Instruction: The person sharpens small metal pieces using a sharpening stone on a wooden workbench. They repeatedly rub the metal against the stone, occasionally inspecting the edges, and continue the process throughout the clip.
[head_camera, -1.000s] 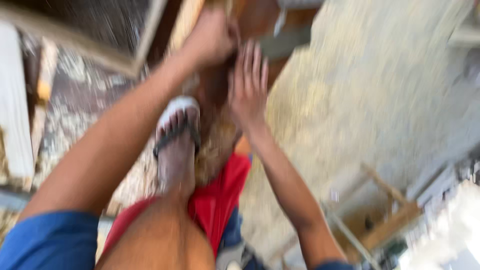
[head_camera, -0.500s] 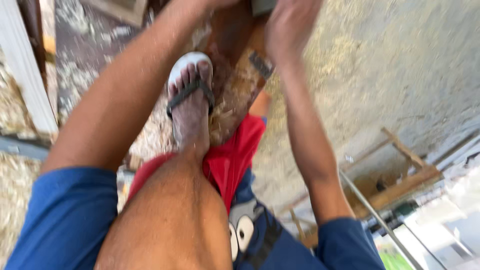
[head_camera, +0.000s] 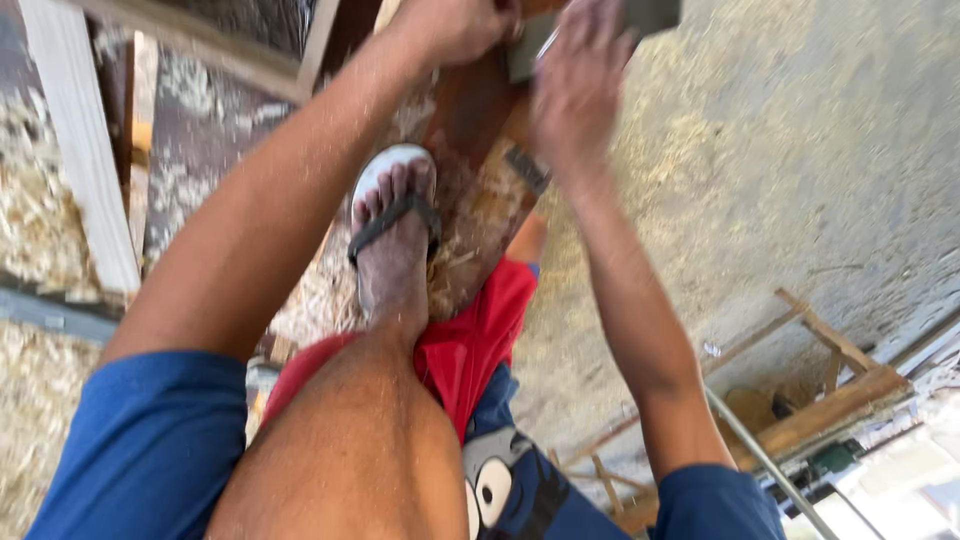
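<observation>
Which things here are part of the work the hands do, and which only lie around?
In use: left hand, right hand, grey tool, brown plank, sandalled foot pressing on it.
Lying about: white board, wood shavings, wooden frame.

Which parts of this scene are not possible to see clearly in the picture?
Head view:
- left hand: fingers cut off by the top edge.
- right hand: motion-blurred; grip unclear.
- grey tool: mostly cut off at the top edge, partly behind the right hand; its kind cannot be told.
- brown board: far end out of frame, near end under the sandalled foot.
</observation>
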